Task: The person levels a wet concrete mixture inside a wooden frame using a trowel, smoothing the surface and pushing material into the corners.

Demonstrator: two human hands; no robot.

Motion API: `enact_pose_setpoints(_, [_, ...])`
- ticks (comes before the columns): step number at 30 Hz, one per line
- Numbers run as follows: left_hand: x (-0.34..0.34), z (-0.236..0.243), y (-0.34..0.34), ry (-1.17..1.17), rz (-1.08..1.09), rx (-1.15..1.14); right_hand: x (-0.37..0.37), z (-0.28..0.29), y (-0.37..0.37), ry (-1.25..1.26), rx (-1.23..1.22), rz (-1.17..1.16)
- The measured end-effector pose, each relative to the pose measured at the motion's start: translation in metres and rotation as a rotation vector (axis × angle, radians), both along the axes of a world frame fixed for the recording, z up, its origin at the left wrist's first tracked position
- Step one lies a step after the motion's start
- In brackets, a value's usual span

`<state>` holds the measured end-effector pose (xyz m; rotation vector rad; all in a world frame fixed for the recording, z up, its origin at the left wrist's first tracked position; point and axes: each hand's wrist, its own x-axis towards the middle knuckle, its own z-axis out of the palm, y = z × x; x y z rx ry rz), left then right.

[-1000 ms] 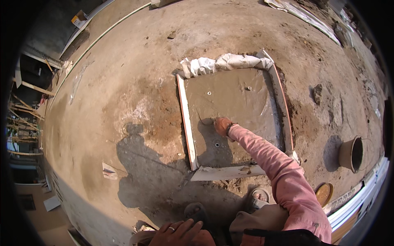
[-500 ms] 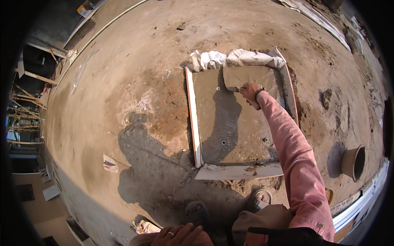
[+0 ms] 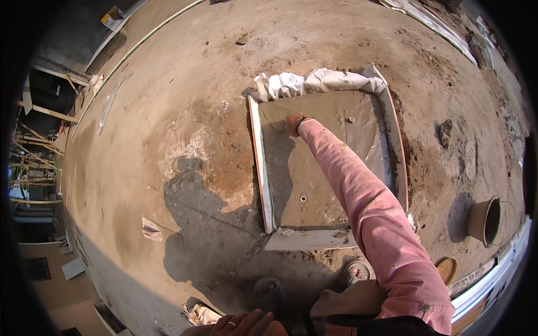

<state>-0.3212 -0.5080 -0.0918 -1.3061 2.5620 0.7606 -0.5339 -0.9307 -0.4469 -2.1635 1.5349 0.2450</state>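
In the head view, clocked from the middle of the wet grey mix (image 3: pixel 316 185), I have the right hand (image 3: pixel 293 124) at 11, fingers curled round what looks like a trowel (image 3: pixel 274 119), its blade blending into the surface, near the left board (image 3: pixel 257 162) at 9 and the rolled white sheet (image 3: pixel 325 81) at 12. My left hand (image 3: pixel 246 323) rests outside at 7, fingers slightly spread. I read wider room toward the right board (image 3: pixel 399 145) at 3, with the bucket (image 3: pixel 483 221) well beyond that edge at 4.
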Motion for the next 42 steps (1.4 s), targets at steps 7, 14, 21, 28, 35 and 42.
enact_pose_setpoints(7, [-0.002, -0.003, 0.003, 0.002, 0.003, -0.015, -0.005, 0.063, 0.014, -0.059, 0.188, -0.119])
enact_pose_setpoints(14, [-0.004, 0.004, 0.001, -0.017, 0.041, 0.010, -0.024, 0.037, 0.000, 0.094, 0.042, -0.072])
enact_pose_setpoints(21, [-0.008, 0.000, -0.003, -0.019, -0.002, -0.022, -0.189, 0.034, 0.000, 0.245, -0.023, -0.263])
enact_pose_setpoints(28, [-0.011, 0.000, -0.005, -0.034, -0.045, -0.022, -0.305, 0.030, 0.047, 0.428, -0.055, -0.267])
enact_pose_setpoints(35, [-0.022, 0.009, -0.013, -0.026, -0.160, -0.035, -0.258, 0.013, 0.078, 0.627, -0.012, -0.139])
enact_pose_setpoints(42, [-0.019, 0.014, 0.001, 0.005, -0.036, 0.055, -0.239, -0.011, 0.127, 0.273, -0.093, -0.591])
